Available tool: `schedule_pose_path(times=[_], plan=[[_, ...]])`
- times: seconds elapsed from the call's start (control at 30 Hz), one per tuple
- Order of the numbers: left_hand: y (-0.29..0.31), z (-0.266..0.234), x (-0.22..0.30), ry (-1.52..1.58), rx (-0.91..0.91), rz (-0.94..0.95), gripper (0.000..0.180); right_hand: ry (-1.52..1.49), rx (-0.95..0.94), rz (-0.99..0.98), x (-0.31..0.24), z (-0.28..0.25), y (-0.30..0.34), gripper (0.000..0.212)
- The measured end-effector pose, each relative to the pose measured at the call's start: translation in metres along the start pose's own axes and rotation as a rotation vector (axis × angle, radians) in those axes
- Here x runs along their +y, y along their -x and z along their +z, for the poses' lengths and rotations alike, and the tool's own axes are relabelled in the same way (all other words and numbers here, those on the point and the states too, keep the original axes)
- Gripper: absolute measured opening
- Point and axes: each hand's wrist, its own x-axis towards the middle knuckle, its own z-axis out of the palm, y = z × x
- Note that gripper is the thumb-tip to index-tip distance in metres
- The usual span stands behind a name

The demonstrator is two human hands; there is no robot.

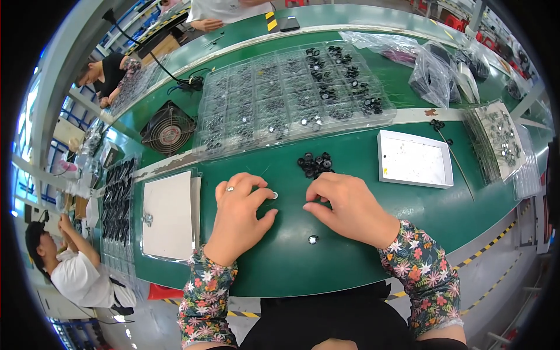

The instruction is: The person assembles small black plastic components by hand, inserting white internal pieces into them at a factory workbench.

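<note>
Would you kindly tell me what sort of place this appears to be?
Probably a factory workshop for small parts: a long green workbench bears a clear compartmented tray and a pile of small black parts, and other people, such as one in a white shirt, are at stations nearby.

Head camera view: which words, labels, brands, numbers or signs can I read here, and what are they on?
No words, brands or numbers are legible anywhere.
White box: specks inside, no readable lettering.
Dark flat device on the far bench: too small to read.
Yellow-and-black tape beside it: stripes only, no readable words.
Small round piece on the green table: too small to tell.
</note>
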Motion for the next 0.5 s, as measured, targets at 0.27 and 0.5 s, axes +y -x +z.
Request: schedule_pose_path(times=[0.27, 0.5], plan=[[0.000, 0.030, -0.007, -0.114, 0.049, 0.071, 0.016, -0.032, 0.015, -0.002, 0.003, 0.003, 0.005, 0.013], [-0.014, 0.011, 0.010, -0.059, 0.212, 0.060, 0.014, -0.117, 0.097, -0.001, 0.004, 0.005, 0.006, 0.012]])
